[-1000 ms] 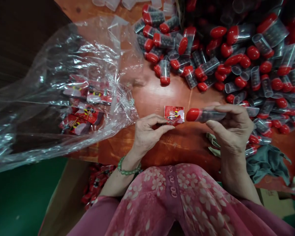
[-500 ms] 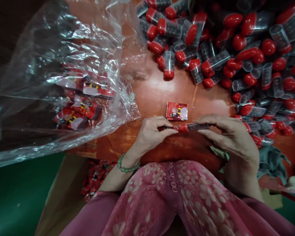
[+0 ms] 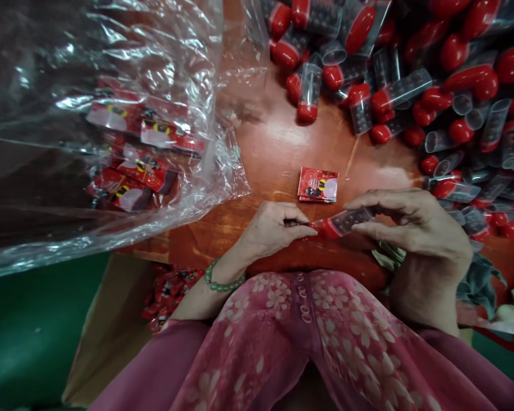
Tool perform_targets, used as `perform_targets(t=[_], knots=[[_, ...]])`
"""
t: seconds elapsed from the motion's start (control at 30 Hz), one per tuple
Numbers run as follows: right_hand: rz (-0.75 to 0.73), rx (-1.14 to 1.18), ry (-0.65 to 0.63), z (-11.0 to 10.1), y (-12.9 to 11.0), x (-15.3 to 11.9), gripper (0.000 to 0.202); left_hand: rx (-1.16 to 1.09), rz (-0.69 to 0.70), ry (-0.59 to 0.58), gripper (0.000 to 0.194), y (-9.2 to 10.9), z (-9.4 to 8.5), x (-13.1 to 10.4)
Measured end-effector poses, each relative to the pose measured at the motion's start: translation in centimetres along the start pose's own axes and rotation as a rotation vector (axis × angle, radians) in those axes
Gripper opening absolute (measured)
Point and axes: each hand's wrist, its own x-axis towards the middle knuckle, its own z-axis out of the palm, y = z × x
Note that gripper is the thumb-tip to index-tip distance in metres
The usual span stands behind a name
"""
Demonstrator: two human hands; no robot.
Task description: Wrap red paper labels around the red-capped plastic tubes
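My right hand [image 3: 411,222] grips a clear plastic tube [image 3: 352,219] with a red end between thumb and fingers. The tube slants, its red end pointing left and slightly down. Facing it, my left hand [image 3: 278,227] pinches a thin red-and-dark piece [image 3: 312,225], mostly hidden by the fingers. That piece is close to the tube's red end; whether they touch I cannot tell. Just beyond my hands lies a small stack of red printed cards or packets [image 3: 318,185], flat on the brown tabletop [image 3: 278,154].
A large pile of red-ended clear tubes [image 3: 402,94] covers the back right. At the left, a clear plastic bag [image 3: 188,74] holds several red printed packets [image 3: 145,171]. Below the table edge, a cardboard box [image 3: 103,319] contains more red packets. A grey-green cloth [image 3: 480,285] lies at right.
The tube in my right hand has tilted from nearly level to slanting, its right end raised. My left hand keeps its pinch. The whole view has shifted a little.
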Motion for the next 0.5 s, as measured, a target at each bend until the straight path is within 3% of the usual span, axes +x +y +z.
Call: perform_targets(t=[0.13, 0.3, 0.5], knots=[[0.002, 0.012, 0.017, 0.5, 0.0, 0.4, 0.019, 0.02, -0.037, -0.063, 0.018, -0.1, -0.6, -0.2], [0.044, 0.109, -0.056, 1.3, 0.1, 0.5, 0.021, 0.047, -0.063, -0.189, 0.028, 0.3, -1.0, -0.5], [0.062, 0.094, 0.02, 2.1, 0.4, 1.1, 0.016, -0.006, -0.137, -0.142, 0.028, 0.0, -0.3, -0.5]])
